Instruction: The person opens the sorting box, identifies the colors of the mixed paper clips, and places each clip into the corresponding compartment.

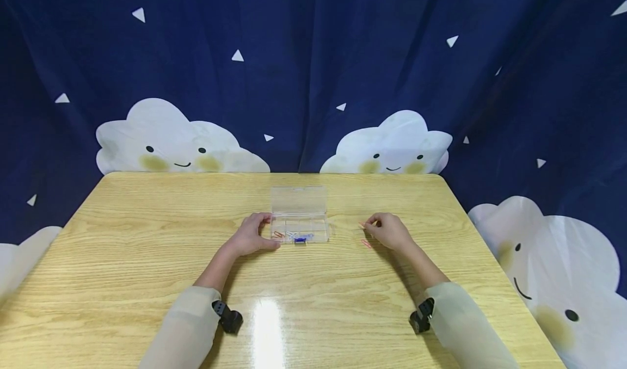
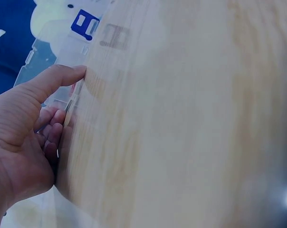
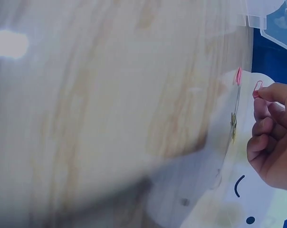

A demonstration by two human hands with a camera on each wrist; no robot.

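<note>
A clear plastic compartment box (image 1: 313, 226) stands on the table with its lid (image 1: 299, 200) raised. Red paper clips (image 1: 278, 234) lie in its front left compartment, with white and bluish clips (image 1: 306, 236) beside them. A blue latch (image 2: 85, 24) sits on the box's front. My left hand (image 1: 251, 235) grips the box's left end, thumb at the front corner and fingers behind. To the right of the box, my right hand (image 1: 389, 232) pinches a pink paper clip (image 3: 258, 87) between thumb and fingertip. Below that hand, pink paper clips (image 1: 366, 243) rest on the wood.
Yellow paper clips (image 3: 233, 124) lie near the right hand, seen in the right wrist view. The wooden table (image 1: 303, 314) reaches back to a dark blue curtain (image 1: 274, 75) printed with clouds. A bright reflection shows on the table's front part.
</note>
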